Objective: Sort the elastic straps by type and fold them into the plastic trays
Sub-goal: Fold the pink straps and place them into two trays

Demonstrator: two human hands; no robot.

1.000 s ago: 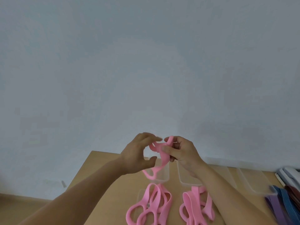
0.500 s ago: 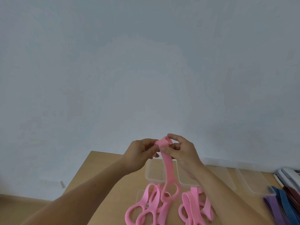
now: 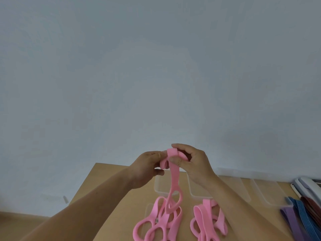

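Both hands are raised above the wooden table (image 3: 111, 185) and meet on one pink strap (image 3: 173, 180). The left hand (image 3: 146, 169) curls its fingers and thumb around a folded end. The right hand (image 3: 193, 165) pinches the top fold between thumb and forefinger. The strap hangs down, its looped end in front of a pink pile (image 3: 156, 223). A second pink pile (image 3: 206, 221) lies beside it. Clear trays (image 3: 160, 191) stand behind, with purple, blue and dark red straps (image 3: 301, 218) at the right.
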